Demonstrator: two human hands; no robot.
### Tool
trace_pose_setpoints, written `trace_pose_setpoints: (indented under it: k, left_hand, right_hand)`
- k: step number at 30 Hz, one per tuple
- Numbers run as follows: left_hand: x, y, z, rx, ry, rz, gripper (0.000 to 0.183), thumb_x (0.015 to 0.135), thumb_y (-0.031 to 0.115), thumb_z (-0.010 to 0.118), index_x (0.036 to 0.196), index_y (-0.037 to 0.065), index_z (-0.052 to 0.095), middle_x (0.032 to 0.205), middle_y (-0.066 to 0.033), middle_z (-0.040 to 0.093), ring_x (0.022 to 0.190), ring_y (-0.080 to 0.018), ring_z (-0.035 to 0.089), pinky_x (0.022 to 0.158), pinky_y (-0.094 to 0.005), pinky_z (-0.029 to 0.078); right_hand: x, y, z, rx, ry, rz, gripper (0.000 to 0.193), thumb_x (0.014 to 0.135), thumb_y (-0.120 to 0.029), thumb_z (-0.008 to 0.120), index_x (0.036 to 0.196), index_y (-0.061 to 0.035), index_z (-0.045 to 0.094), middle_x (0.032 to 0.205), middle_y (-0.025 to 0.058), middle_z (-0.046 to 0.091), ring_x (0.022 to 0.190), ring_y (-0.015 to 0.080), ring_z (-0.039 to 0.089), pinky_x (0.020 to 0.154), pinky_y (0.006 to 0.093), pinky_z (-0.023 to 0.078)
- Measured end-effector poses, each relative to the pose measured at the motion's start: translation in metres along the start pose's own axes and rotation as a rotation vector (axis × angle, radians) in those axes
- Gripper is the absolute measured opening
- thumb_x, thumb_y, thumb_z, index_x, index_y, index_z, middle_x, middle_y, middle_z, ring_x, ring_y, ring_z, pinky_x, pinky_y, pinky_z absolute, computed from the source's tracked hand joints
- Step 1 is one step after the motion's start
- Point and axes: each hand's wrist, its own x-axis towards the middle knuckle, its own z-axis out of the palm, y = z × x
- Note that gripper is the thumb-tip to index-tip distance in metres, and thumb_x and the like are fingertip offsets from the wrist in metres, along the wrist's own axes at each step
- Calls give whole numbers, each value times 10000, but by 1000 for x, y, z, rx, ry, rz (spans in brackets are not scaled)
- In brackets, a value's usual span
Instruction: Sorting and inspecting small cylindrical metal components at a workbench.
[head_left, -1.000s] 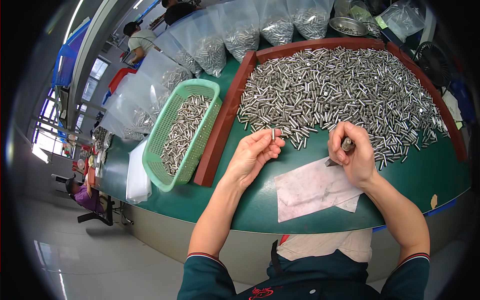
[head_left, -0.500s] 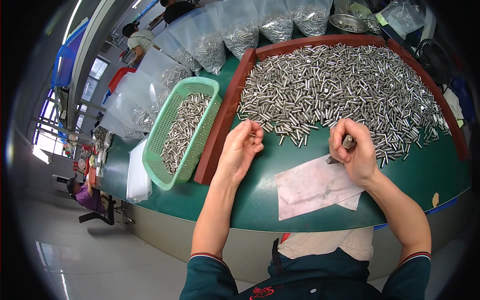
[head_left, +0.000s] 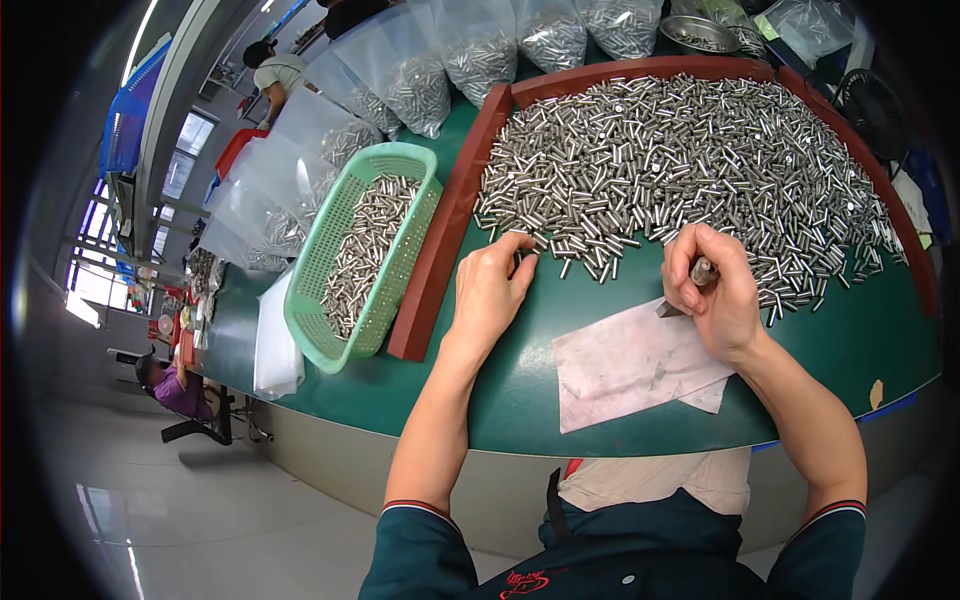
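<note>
A wide heap of short shiny metal pins [head_left: 650,160] lies on the green table [head_left: 510,415]. At the heap's near left edge, my left hand [head_left: 487,292] has its fingers curled down, thumb and forefinger close together. Whatever is between those fingertips is hidden. My right hand [head_left: 722,295] is closed around a small tool [head_left: 703,270] with a rounded handle end. Its flat, dark tip sticks out below the fingers, over a stained pale pink cloth [head_left: 635,365].
Red-brown edging [head_left: 452,225] borders the heap. Left of it stands a green mesh basket [head_left: 402,265] holding more pins. Clear bags of pins [head_left: 415,95] line the back, near a metal bowl [head_left: 700,35] and black fan [head_left: 870,115]. Other people sit or stand farther left.
My left hand has turned from palm-up to knuckles-up, with its fingers now at the heap's edge. My right hand keeps its hold on the tool and has hardly moved.
</note>
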Motion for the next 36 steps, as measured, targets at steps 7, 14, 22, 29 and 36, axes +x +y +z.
trace_pose_setpoints:
  k: [7, 14, 22, 29, 36]
  left_hand:
    - [6, -4, 0, 144, 38, 219, 87, 749, 86, 610, 772, 18, 561, 560, -145, 535, 481, -296, 519, 458, -362, 389]
    - [-19, 47, 8, -184, -173, 136, 68, 760, 59, 598, 785, 5, 566, 465, 0, 343, 412, -62, 325, 390, -239, 262]
    - [-43, 75, 18, -133, -283, 157, 91, 702, 66, 648, 709, 19, 570, 427, -30, 338, 362, -143, 351, 382, -290, 304]
    - [-40, 74, 21, -157, -297, 143, 86, 695, 51, 649, 707, 11, 574, 427, -25, 321, 362, -126, 326, 378, -279, 289]
    - [-42, 73, 21, -190, -296, 110, 84, 700, 43, 645, 682, 3, 574, 425, -18, 297, 365, -113, 302, 375, -272, 270]
  right_hand:
    - [1, 1, 3, -27, 23, -43, 412, 863, -339, 331, 612, -46, 477, 469, -15, 393, 402, 35, 297, 390, 184, 220]
    - [-5, -6, 11, -153, 82, -22, 420, 885, -284, 317, 549, -45, 401, 475, 5, 344, 421, 64, 264, 412, 223, 217]
    - [-15, 2, 15, 252, 32, -105, 422, 899, -287, 292, 518, -103, 289, 438, -21, 255, 425, 83, 177, 427, 245, 173]
    - [-13, 6, 16, 306, 73, -39, 390, 874, -270, 304, 519, -113, 282, 440, -24, 255, 428, 73, 175, 425, 238, 164]
    - [-13, 9, 19, 278, 94, -47, 388, 870, -259, 304, 511, -115, 273, 436, -26, 252, 429, 69, 171, 423, 235, 163]
